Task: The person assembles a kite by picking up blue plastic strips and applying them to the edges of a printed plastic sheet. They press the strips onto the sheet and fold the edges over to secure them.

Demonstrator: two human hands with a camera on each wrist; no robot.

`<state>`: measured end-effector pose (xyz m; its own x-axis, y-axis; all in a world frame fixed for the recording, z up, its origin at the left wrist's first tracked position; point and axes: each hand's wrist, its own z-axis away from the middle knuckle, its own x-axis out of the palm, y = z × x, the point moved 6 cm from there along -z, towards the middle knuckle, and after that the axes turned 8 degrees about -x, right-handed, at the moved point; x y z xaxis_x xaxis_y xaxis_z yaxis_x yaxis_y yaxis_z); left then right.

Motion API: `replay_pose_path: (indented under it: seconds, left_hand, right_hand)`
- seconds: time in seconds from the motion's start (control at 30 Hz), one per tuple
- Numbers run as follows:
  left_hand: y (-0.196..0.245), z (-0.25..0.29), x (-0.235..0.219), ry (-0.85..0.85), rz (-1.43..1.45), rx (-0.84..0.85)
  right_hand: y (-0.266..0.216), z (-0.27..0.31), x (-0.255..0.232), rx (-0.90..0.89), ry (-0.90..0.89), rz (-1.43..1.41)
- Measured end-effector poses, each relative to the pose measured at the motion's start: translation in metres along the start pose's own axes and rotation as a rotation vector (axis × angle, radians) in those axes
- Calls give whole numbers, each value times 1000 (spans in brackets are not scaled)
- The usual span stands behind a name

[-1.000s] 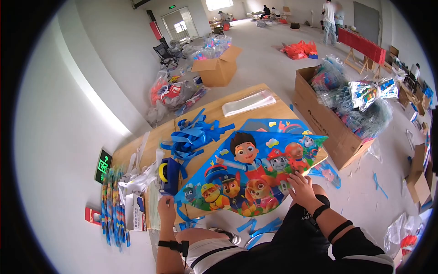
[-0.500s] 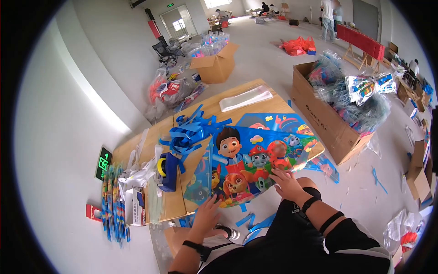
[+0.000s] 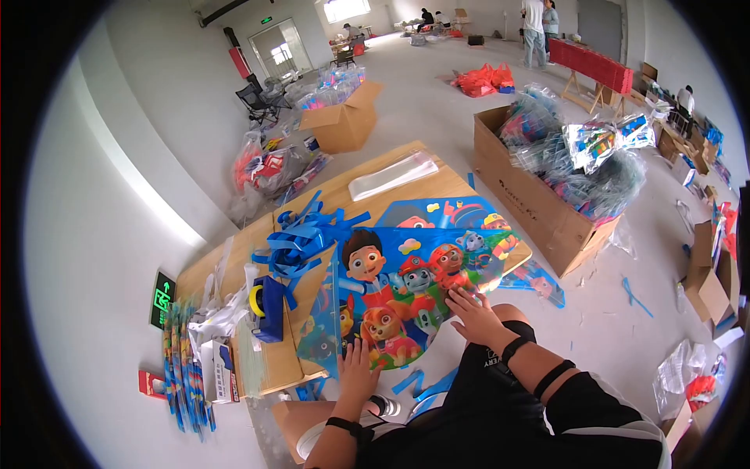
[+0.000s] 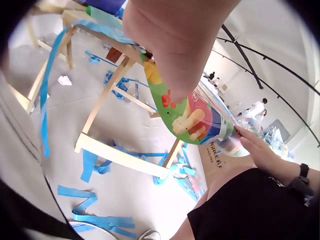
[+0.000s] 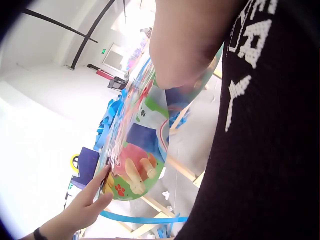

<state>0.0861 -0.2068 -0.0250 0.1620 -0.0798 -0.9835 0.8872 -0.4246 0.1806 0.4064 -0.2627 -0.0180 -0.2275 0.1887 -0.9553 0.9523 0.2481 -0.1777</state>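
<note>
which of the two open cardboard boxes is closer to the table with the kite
The large cardboard box right of the table, stuffed with clear-wrapped kite packs. The other box stands farther back on the floor, towards the doorway.

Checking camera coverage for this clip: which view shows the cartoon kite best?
The head view: the cartoon kite lies nearly whole on the wooden table, with the left hand and right hand flat on its near edge. The left wrist and right wrist views catch only its overhanging edge from below.
</note>
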Motion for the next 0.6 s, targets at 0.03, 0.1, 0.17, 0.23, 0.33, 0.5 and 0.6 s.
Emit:
replay_pose_path:
  seconds: [0.03, 0.1, 0.17, 0.23, 0.33, 0.5, 0.6]
  left_hand:
    - [-3, 1, 0, -9, -6, -14]
    - [-2, 3, -1, -18, -12, -29]
    - [-4, 5, -2, -21, -23, -56]
    - [-4, 8, -1, -15, -33, -60]
    - [0, 12, 2, 9, -36, -75]
    - [-12, 12, 0, 41, 7, -86]
    - [-12, 14, -13, 69, 98, -10]
  right_hand:
    - [0, 0, 0, 0, -7, -2]
    - [2, 0, -1, 20, 7, 8]
    - [3, -2, -2, 34, 22, 17]
    - [4, -3, 3, 45, 36, 9]
    - [8, -3, 3, 90, 41, -2]
    - [0, -8, -1, 49, 64, -102]
    - [5, -6, -5, 61, 114, -270]
